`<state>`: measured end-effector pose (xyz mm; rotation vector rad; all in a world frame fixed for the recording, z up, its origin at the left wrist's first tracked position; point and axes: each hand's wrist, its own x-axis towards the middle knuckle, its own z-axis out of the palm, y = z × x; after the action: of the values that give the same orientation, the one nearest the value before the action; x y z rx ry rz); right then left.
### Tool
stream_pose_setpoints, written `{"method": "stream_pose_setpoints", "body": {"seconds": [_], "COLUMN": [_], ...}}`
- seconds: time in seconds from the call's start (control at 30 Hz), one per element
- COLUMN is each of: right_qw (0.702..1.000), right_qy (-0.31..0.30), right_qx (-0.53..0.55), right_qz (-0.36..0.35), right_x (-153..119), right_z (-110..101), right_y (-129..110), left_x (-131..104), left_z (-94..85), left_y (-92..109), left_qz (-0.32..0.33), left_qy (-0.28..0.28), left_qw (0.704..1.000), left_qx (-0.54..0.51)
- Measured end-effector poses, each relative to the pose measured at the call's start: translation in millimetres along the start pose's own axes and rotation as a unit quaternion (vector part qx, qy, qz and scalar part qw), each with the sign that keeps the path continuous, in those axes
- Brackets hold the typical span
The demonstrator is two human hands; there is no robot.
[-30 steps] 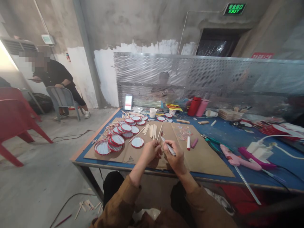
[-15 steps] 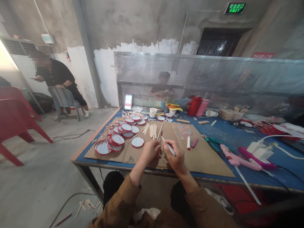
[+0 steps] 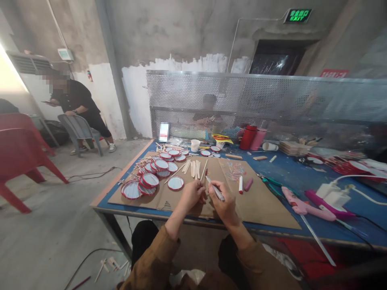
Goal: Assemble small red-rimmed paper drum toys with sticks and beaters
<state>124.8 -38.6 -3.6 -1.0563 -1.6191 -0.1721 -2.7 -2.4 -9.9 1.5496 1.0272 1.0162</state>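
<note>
Holding white marker (image 3: 219, 194) | inside right grip (image 3: 225, 204) | tip protruding ahead

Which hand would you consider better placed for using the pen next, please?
Probably the right hand: it holds the pen, its tip pointing forward and to the left. The left hand seems occupied, pinching the near end of a thin stick.

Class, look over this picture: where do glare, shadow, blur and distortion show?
Head view: white glare at the left edge, glints on the dark doorway; head view: soft shadow on the cardboard below the left hand; head view: clutter at far right looks smeared; head view: the tilted exit sign suggests lens distortion.
</note>
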Motion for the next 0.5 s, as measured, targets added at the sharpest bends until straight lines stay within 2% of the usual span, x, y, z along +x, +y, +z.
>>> {"method": "stream_pose_setpoints", "body": {"seconds": [0.23, 0.5], "right_qw": [0.999, 1.0], "right_qy": [0.028, 0.01], "right_qx": [-0.005, -0.012], "right_qz": [0.032, 0.009], "right_x": [-0.3, 0.4], "right_z": [-0.4, 0.3], "right_y": [-1.7, -2.0], "left_x": [-0.3, -0.8], "left_z": [0.0, -0.7], "left_y": [0.6, 0.2], "left_qz": [-0.004, 0.008], "left_qy": [0.003, 0.0], "left_qw": [1.0, 1.0], "left_qx": [0.023, 0.029]}}
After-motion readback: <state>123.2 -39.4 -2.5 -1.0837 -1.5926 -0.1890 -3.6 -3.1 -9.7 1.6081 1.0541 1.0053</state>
